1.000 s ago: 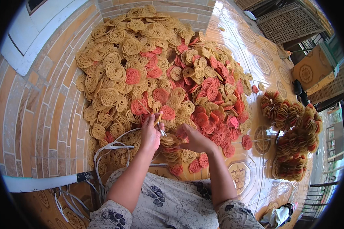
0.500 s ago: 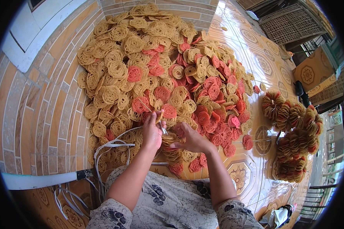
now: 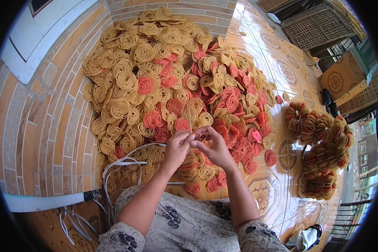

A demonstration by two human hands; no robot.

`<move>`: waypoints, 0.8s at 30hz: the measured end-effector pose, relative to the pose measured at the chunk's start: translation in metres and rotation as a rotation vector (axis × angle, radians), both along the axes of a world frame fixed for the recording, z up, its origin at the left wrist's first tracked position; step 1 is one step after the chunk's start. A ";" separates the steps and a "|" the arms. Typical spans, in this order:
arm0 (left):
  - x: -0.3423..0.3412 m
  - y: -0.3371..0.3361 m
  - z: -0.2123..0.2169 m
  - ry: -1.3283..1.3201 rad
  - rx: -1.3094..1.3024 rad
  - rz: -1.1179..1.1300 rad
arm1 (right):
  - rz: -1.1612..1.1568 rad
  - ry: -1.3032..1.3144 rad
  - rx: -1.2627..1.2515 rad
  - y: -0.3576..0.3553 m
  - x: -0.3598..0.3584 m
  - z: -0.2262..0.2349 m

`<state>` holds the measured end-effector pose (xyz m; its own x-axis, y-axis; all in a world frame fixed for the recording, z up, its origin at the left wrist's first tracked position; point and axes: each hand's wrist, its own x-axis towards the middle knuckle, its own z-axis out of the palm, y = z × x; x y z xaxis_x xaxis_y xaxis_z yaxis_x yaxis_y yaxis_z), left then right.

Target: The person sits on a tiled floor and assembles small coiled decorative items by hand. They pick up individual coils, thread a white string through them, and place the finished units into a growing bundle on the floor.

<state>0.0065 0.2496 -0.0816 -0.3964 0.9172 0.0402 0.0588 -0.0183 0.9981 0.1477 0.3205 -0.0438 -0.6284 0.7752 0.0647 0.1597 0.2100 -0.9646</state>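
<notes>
My left hand [image 3: 177,150] is closed in a pinch on a thin pale strip [image 3: 190,119], whose end points up between the fingertips. Against it, my right hand [image 3: 214,148] curls its thumb and fingers together at the same spot. Whatever those right fingertips grip is too small to make out. Beneath both hands lies a big heap of round, lacy crackers, mostly yellow crackers [image 3: 124,107] with red-pink crackers [image 3: 231,101] mixed in. A stack of crackers [image 3: 188,164] sits just under my wrists, partly hidden.
Loose white strips [image 3: 121,161] curl beside my left forearm, near a white bar [image 3: 50,200]. Bunched cracker bundles [image 3: 323,157] lie on the tiled floor [image 3: 262,195] at right. A tiled wall [image 3: 38,138] borders the heap. Woven racks [image 3: 317,27] stand at the far right.
My hands have come together; the right moved up to the left's fingertips. The left hand shifted right, and its strip now points more upright.
</notes>
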 end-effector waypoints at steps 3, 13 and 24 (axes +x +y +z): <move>0.004 -0.004 0.002 0.084 -0.076 0.006 | 0.078 -0.016 -0.211 0.002 0.005 0.008; -0.031 -0.001 0.020 0.235 -0.124 0.010 | -0.015 -0.686 0.825 0.001 0.009 -0.025; -0.004 -0.006 0.028 0.245 -0.385 -0.392 | -0.362 0.092 -0.218 0.029 0.017 -0.034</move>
<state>0.0027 0.2432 -0.0536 -0.0463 0.9600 -0.2760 0.3502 0.2744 0.8956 0.1649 0.3491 -0.0779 -0.3130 0.9462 -0.0818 0.0967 -0.0539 -0.9938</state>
